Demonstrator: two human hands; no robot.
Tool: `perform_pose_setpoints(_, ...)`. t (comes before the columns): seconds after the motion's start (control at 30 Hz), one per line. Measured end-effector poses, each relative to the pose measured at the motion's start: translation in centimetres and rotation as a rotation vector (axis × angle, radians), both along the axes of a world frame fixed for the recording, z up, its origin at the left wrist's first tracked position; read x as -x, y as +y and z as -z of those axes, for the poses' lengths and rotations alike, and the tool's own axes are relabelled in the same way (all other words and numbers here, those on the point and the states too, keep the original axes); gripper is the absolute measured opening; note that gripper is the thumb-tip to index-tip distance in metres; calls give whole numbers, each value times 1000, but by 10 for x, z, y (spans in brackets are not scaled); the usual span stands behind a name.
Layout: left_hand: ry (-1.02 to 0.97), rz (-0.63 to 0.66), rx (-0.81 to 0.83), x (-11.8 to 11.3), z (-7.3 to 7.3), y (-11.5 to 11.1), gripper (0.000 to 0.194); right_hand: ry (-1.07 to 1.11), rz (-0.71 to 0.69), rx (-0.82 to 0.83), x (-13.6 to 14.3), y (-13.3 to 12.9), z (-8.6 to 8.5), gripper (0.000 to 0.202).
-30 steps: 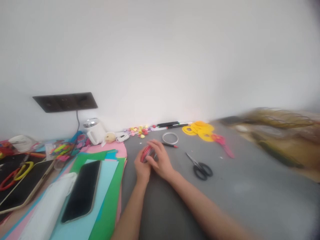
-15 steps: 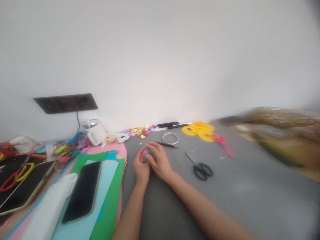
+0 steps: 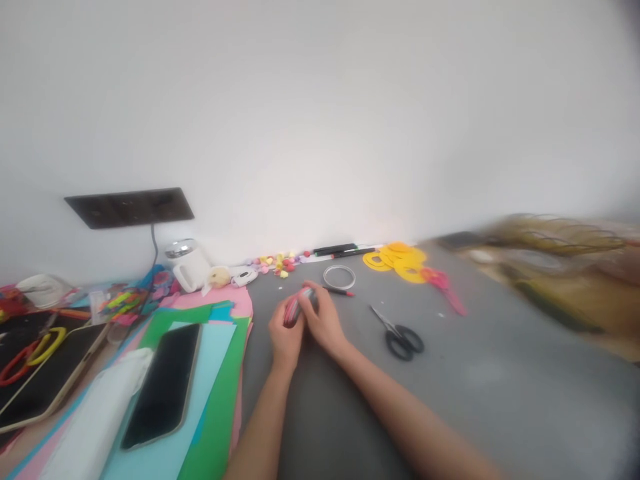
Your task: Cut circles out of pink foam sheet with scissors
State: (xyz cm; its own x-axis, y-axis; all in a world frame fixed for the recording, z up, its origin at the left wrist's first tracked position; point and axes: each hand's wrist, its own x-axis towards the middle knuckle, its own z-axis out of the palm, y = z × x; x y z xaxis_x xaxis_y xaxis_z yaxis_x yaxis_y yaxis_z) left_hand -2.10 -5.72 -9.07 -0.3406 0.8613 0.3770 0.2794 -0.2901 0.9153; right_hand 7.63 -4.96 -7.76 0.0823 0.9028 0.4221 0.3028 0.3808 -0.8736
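Between my two hands is a small rounded object with a pink edge and a grey face [image 3: 293, 311]; fingers cover much of it, so its kind is unclear. My left hand [image 3: 285, 338] curls around its left side. From the right, my right hand [image 3: 324, 323] presses against it, thumb on the near face and fingers over the far side. Just beyond my right fingers lies a black pen with a red tip [image 3: 341, 291]. Behind that rests a silver ring [image 3: 339, 276]. Black-handled scissors [image 3: 400, 337] lie opened to the right of my hands.
Yellow paper rings [image 3: 400, 260] and pink scissors [image 3: 445, 290] lie at the back right. Black markers [image 3: 336, 251] and small colourful pieces [image 3: 280, 262] line the wall. On the left, a phone [image 3: 164, 383] tops coloured paper sheets [image 3: 213, 393], near a white blender-like device [image 3: 191, 267].
My right fingers have come down from above the object and closed against its side. The object has tilted more upright between my hands. The view has shifted slightly.
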Motion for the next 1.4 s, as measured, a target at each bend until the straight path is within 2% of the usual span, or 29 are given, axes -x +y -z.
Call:
perform_pose_setpoints(0.07, 12, 17, -2, 0, 0, 0, 30, 25, -12, 7, -2, 1, 1, 38)
perform_pose_setpoints(0.2, 14, -5, 15, 0, 0, 1, 33, -134, -213, -114, 0, -3, 0, 46)
perform_pose_setpoints(0.27, 15, -7, 20, 0, 1, 1, 35, -135, -173, -101, 3, -4, -2, 42)
perform_pose_setpoints(0.37, 33, 21, 10, -1, 1, 0, 35, -19, 2, -35, 3, -1, -2, 33)
perform_pose_setpoints(0.43, 62, 28, 1, -1, 1, 0, 34, 27, 15, -3, 1, 1, -2, 33)
perform_pose_setpoints(0.5, 87, 22, -3, -1, 1, 1, 33, 21, -71, 2, 1, 1, -2, 40)
perform_pose_setpoints(0.57, 101, 10, 0, -1, 0, 2, 30, 10, -148, 4, 2, -1, 0, 54)
perform_pose_setpoints(0.67, 123, 23, -1, -1, -2, 3, 26, 50, -137, 64, 4, -3, 2, 78)
perform_pose_setpoints(0.73, 132, 49, -10, -2, -1, 3, 25, 88, -110, 118, 6, -3, 3, 82)
perform_pose_setpoints(0.87, 127, 88, -26, -3, 4, 3, 27, 118, -88, 139, 6, -2, 2, 72)
perform_pose_setpoints(1.0, 120, 114, -71, -3, 9, 1, 25, 171, -64, 90, 6, -5, -2, 65)
perform_pose_setpoints(1.23, 146, 93, -4, 0, 8, 4, 36, 166, -43, 55, 6, -6, -2, 81)
perform_pose_setpoints(1.4, 137, 151, 10, -3, 9, -1, 27, 193, 0, 76, 8, -7, -3, 56)
